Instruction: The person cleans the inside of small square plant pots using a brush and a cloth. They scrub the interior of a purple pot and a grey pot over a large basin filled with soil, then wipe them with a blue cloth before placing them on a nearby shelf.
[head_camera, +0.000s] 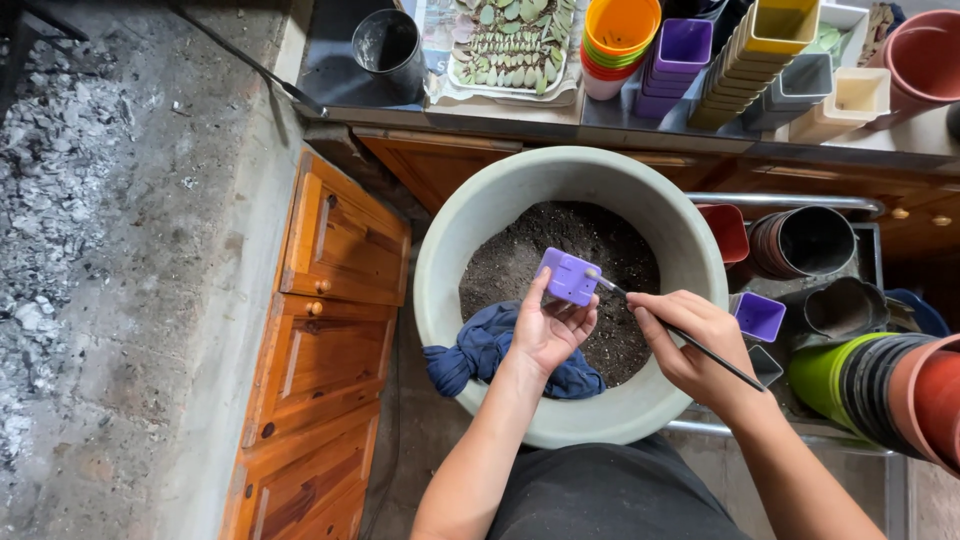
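I am sitting by a grey floor with ash on it, next to wooden cupboard doors. Up on the bench there are stacks of small coloured pots and a tray of leaves.

In front of me is a big pale green tub with dark soil in it. A blue cloth is hanging over its near edge.

My left hand is holding a small purple square pot over the soil. My fingers are curled around it, so this grip is closed on the pot. The pot is tipped up, with its bottom facing me. Its open top is pointing away, down towards the soil.

My right hand is pinching a thin black stick, like a pencil. This grip is closed too. The stick is lying slanted, from low on my right up to the pot on my left. Its tip is touching the pot's edge.

I think I am partway through. The pot looks quite clean, but the stick is poking at it now. More pots are waiting in the rack on my right, so I think lots is left.
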